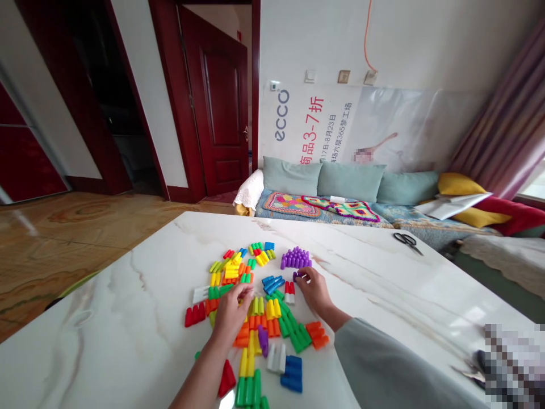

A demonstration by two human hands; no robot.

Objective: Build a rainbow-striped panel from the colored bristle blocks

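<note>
Reaching into the block pile at lower centre of the frame, my left hand (232,312) has its fingers curled down onto the blocks (259,307), fingertips touching the yellow and green ones; whether it pinches one I cannot tell. My right hand (314,291), just right of it, pinches a small purple piece (297,276) between fingertips, close below the purple cluster (295,258). A red-and-white block (289,292) stands just left of that hand.

Blocks are spread between and around both hands: red ones (195,314) at the left edge of the pile, orange ones (317,334) near my right wrist, green ones (298,335) beside them, blue ones (292,374) and more green toward the bottom edge, blue ones (272,280) at centre. My grey sleeve (383,369) fills the lower right.

Everything lies on a white marble table (128,318). Scissors (407,241) sit well apart at the right-centre, near the table's far edge. Behind, a sofa (349,196) with teal cushions runs across the right-centre; a poster (340,122) hangs above it. A dark red door (221,102) stands at upper centre-left.
</note>
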